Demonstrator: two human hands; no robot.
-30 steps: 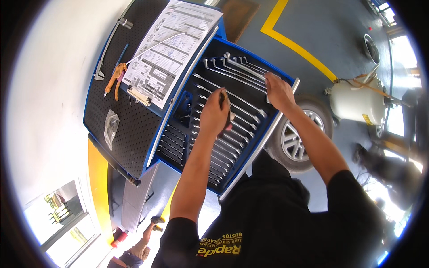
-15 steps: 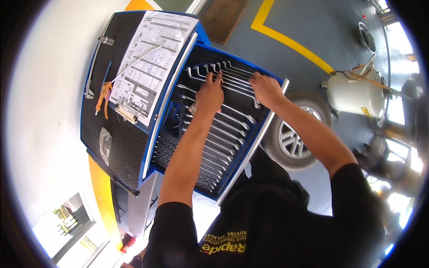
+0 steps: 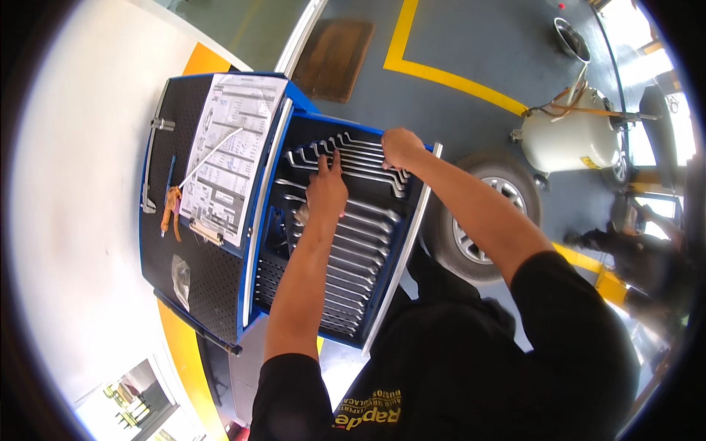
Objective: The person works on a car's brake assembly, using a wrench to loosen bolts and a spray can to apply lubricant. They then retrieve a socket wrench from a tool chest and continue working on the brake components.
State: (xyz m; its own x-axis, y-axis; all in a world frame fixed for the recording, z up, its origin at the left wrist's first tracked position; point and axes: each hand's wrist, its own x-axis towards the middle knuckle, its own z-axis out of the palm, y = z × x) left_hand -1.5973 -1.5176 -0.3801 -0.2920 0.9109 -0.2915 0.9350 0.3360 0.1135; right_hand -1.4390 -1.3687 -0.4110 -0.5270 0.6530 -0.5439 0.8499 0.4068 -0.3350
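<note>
An open drawer of the blue tool cabinet holds two groups of wrenches. At its far end lie several bent-ended offset ring wrenches, side by side. Over their left ends is my left hand, two fingers stretched onto them and the others curled. A pale, crumpled thing like a rag sticks out from under that palm. My right hand is closed at the right ends of the offset wrenches, its fingertips partly hidden. Nearer me, straight combination wrenches lie in a graded row, partly covered by my left forearm.
On the cabinet top are a clipboard with printed sheets, an orange-handled air blow gun, a socket, a caliper and a plastic bag. A wheel and white tank stand right of the drawer.
The view has shifted, so the cabinet sits lower and left. My right hand has curled further over the wrench ends. My left hand keeps its place on the offset wrenches.
</note>
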